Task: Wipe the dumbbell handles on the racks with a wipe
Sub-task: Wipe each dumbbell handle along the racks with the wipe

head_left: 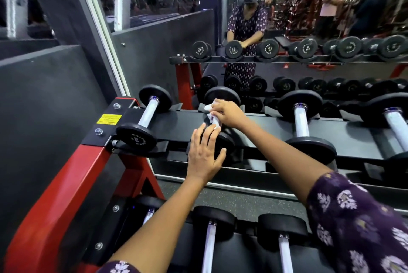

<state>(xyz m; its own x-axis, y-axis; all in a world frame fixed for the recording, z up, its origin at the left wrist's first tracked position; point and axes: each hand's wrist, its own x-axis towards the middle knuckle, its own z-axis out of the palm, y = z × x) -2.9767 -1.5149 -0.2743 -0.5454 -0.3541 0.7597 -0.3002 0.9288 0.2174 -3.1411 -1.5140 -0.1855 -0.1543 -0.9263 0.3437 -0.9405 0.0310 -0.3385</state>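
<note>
The right hand is curled tight around a crumpled white wipe, pressing it onto the handle of the second dumbbell on the upper rack. The wipe bunches out past the fingers on the far side and trails toward the near side, and the handle itself is hidden under hand and cloth. Just on the near side of that grip, the left hand lies flat with fingers spread and straight over the dumbbell's near weight, its fingertips touching the trailing end of the wipe; it holds nothing. Beyond the grip, the dumbbell's far black weight shows above the knuckles. To the left of the grip sits the end dumbbell, its pale handle bare, next to a yellow sticker on the red frame. To the right, another dumbbell rests in its cradle, well apart from the hands, and one more is at the picture's edge. Below the forearms, the lower rack carries more dumbbells with pale handles. Past the rack, a mirror reflects the person bent over the dumbbells.
</note>
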